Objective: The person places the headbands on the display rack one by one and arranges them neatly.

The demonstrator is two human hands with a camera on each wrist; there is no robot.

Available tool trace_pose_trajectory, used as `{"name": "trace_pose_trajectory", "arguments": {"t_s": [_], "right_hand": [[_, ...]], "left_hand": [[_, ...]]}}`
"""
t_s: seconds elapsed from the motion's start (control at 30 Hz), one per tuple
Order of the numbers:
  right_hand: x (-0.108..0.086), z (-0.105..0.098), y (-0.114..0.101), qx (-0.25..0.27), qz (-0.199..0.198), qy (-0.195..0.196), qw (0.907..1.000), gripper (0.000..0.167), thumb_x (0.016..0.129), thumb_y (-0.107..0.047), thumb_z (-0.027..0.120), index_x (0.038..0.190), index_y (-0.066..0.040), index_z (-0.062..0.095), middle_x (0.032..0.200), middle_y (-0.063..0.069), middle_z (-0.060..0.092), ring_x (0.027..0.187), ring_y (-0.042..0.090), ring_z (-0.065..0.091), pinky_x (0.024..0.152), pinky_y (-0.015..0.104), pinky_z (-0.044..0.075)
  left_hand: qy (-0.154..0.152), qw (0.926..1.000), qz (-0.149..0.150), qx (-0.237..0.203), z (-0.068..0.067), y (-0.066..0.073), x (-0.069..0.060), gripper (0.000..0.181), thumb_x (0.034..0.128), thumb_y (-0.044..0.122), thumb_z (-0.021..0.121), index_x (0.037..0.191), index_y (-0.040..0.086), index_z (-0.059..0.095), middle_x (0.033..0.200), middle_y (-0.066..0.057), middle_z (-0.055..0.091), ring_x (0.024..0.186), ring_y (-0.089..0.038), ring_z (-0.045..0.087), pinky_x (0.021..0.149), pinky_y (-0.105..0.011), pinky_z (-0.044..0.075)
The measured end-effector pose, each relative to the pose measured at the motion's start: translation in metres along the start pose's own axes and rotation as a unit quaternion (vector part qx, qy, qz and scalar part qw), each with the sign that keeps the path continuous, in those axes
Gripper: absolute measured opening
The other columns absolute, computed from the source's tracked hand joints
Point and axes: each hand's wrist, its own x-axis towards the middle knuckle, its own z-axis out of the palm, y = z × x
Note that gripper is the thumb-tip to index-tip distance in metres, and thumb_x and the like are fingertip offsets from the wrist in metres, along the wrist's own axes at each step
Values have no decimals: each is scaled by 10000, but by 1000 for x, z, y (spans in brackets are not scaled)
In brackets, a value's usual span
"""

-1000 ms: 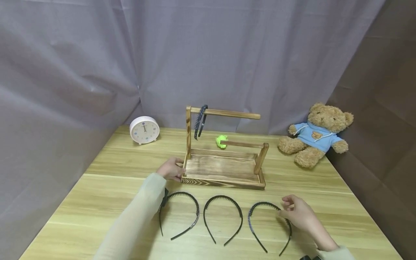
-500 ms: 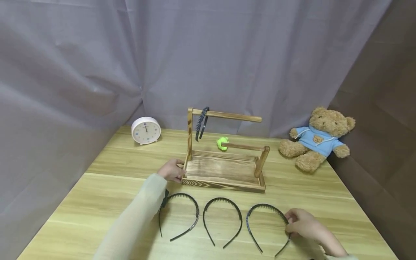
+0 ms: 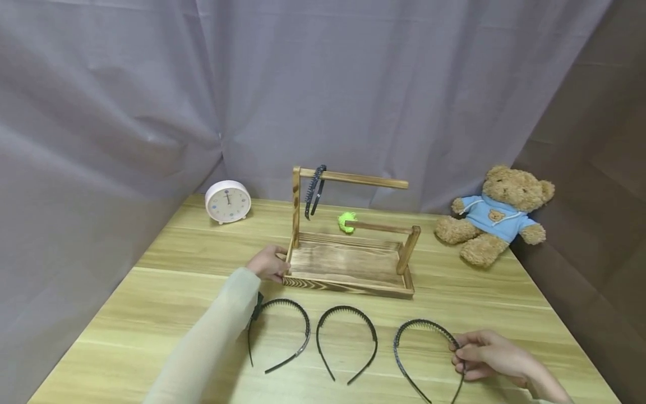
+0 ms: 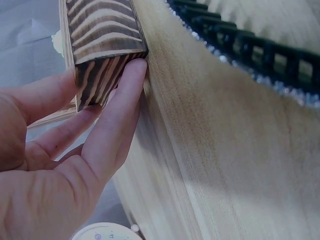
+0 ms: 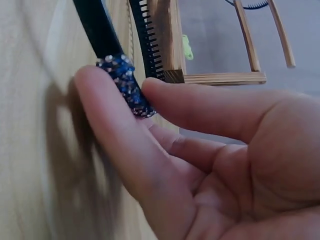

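Note:
In the head view, a wooden rack [image 3: 348, 289] with a shallow tray and two bars stands mid-table. My left hand [image 3: 267, 264] grips its front left corner; the left wrist view puts thumb and fingers on either side of the striped wood [image 4: 105, 30]. At the right front, my right hand [image 3: 497, 356] pinches the right side of a black toothed headband [image 3: 426, 321]. Blue glittery trim [image 5: 127, 87] shows between thumb and forefinger in the right wrist view. The middle headband [image 3: 348, 308] and the left headband [image 3: 285, 301] lie before the rack. A dark blue headband [image 3: 314, 191] hangs from the upper bar.
A white round clock [image 3: 228, 203] stands at the back left. Toward the back right sits a teddy bear [image 3: 497, 216] in a blue hoodie. Behind the lower bar lies a bright green fuzzy item [image 3: 346, 220]. Grey curtain [image 3: 353, 84] surrounds the table.
My right hand has come down onto the right headband, pinched it and shifted it slightly to the right. My left hand keeps its place on the rack.

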Motion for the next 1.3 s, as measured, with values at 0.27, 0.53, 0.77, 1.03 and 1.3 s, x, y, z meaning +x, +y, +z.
{"name": "trace_pose_trajectory", "arguments": {"t_s": [0.27, 0.53, 0.77, 1.03, 1.3], "right_hand": [[-1, 0, 2, 216, -147, 103, 9996, 217, 1048, -84, 395, 1158, 36, 538, 1023, 83, 658, 941, 172, 665, 834, 334, 615], [1, 6, -7, -381, -300, 1032, 9935, 137, 1036, -127, 445, 1098, -16, 494, 969, 65, 647, 879, 170, 662, 800, 362, 619], [2, 13, -7, 56, -858, 1398, 9864, 86, 1032, -109, 454, 1061, -135, 531, 987, 56, 661, 899, 167, 679, 867, 353, 608], [2, 21, -10, 476, -1309, 2321, 9627, 59, 1030, -87, 466, 1050, -102, 519, 958, 69, 670, 890, 195, 685, 865, 374, 607], [5, 32, -25, 777, -1528, 3398, 9248, 49, 1015, -101, 517, 1060, -80, 519, 904, 46, 678, 834, 188, 680, 833, 350, 617]], "left_hand": [[-83, 10000, 12, -28, -3, -2, 2, 583, 948, -39, 558, 1463, -114, 295, 1058, -267, 634, 643, -138, 540, 756, -382, 635], [-87, 9999, 106, -16, -4, 0, 0, 564, 960, -22, 547, 1458, -118, 299, 1068, -270, 630, 672, -141, 549, 775, -385, 633], [-105, 9998, 81, -162, -3, -5, -2, 577, 949, -41, 553, 1458, -125, 293, 1057, -273, 635, 657, -145, 542, 757, -391, 635], [-44, 9999, 110, -69, -1, -2, 0, 566, 948, -39, 556, 1450, -127, 310, 911, -181, 618, 628, -138, 530, 748, -398, 636], [-185, 9996, 223, -70, -4, -2, 0, 577, 935, -35, 578, 1438, -136, 313, 957, -209, 644, 649, -147, 559, 731, -371, 637]]}}
